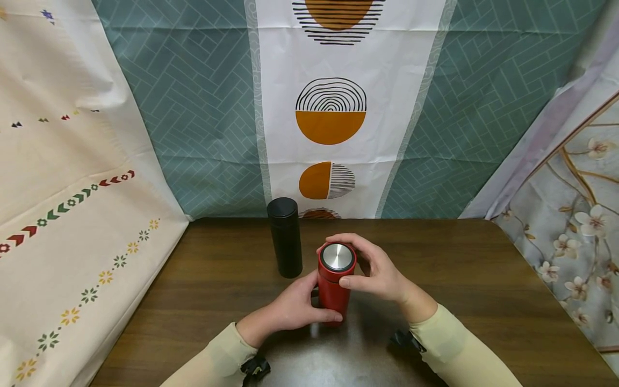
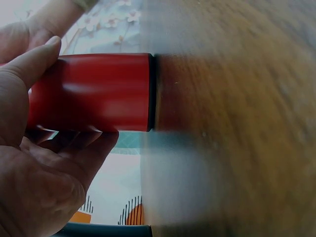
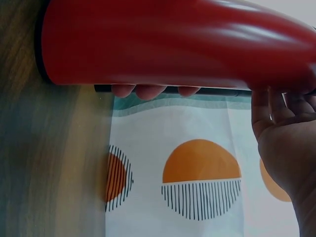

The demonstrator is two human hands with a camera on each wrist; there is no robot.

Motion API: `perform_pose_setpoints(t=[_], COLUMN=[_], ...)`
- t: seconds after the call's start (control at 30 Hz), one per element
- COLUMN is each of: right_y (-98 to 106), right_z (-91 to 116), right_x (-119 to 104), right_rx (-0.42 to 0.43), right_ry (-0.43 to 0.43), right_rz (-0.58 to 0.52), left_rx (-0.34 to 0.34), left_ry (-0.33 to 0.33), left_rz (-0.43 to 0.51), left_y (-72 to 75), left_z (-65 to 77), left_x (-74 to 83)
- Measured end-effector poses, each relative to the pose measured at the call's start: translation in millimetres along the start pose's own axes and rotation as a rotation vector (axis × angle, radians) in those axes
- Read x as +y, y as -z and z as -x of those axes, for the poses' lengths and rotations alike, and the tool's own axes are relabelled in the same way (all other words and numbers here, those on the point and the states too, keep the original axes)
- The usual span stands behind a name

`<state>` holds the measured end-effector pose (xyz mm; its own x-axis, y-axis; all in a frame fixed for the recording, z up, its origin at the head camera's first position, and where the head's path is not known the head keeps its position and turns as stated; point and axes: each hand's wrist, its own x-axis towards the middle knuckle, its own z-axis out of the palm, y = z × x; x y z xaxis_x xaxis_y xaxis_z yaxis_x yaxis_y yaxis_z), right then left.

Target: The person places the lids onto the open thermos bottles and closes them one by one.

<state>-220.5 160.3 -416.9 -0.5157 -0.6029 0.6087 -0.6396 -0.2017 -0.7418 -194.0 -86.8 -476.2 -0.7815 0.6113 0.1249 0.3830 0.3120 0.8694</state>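
A red thermos flask with a brushed-metal disc on its lid stands upright on the table. My left hand grips its lower body, thumb across the near side. In the left wrist view the fingers of that left hand pass beneath the red flask, whose black base meets the wood. Up at the lid, my right hand holds the rim between thumb and fingers. The right wrist view has the right hand at the flask's top end, its thumb hidden.
Just behind and left of the red flask stands a black flask. The brown wooden table ends at a patterned teal-and-white cloth at the back. Printed cloths hang along the left and right sides.
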Motion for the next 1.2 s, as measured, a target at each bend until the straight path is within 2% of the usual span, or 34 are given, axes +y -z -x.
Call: perform_pose_setpoints(t=[0.33,1.2], right_y=[-0.5,-2.6], right_z=[1.8,1.8], right_x=[-4.6,-5.6], right_rx=[0.063,0.113], right_ry=[-0.081,-0.107], right_rz=[0.062,0.103], left_rx=[-0.001,0.004], left_ry=[-0.006,-0.032], left_rz=[-0.003,-0.012], left_y=[-0.7,-0.7], left_z=[0.4,-0.4], left_x=[0.4,-1.5])
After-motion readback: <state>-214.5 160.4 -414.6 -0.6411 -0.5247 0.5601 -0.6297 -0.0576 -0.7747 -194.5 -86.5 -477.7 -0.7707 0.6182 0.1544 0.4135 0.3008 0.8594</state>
